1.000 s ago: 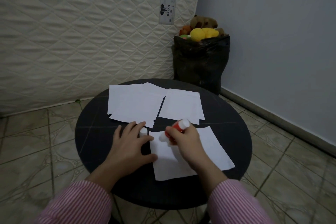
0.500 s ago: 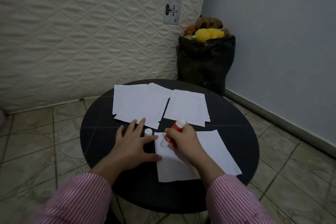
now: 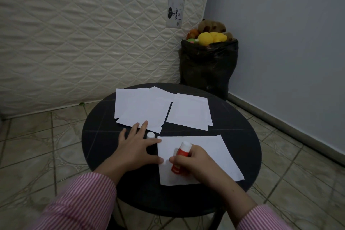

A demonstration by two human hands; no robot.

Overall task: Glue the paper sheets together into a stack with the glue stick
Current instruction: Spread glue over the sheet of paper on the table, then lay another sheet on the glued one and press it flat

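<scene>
Low in the centre of the frame, the red glue stick (image 3: pixel 180 158) is gripped in the right hand (image 3: pixel 194 166), tilted with its lower end down on the single paper sheet (image 3: pixel 205 157), whose left edge the left hand (image 3: pixel 134 150), fingers spread flat, pins down by the thumb and forefinger. One white cap (image 3: pixel 150 135) stands just above that hand. Two loose piles of sheets, a left pile (image 3: pixel 139 107) and a right pile (image 3: pixel 188 111), lie above, leaving bare dark strips along the round table (image 3: pixel 100 136) rim.
</scene>
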